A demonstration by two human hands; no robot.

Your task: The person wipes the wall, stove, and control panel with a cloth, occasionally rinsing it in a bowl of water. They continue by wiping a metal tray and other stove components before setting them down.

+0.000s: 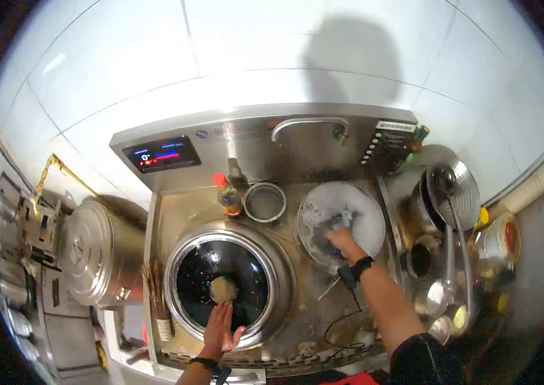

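My left hand (222,327) is over the near rim of a dark wok (188,276) set in a round steel ring. Its fingers are stretched out flat, with the tips at the lower edge of a round tan patch, perhaps a scouring pad. My right hand (343,244) reaches down into a pale round basin (371,231) of foamy water. Its fingers curl at a dark mass (324,239) in the foam; what they hold is hidden. Both wrists wear dark bands.
A red-capped sauce bottle (228,200) and a steel bowl (265,203) stand behind the wok. A bamboo brush (163,321) lies left, beside a large lidded pot (83,250). A faucet (310,120) arches at the back. Right are a perforated ladle (461,192) and a lidded tub (501,237).
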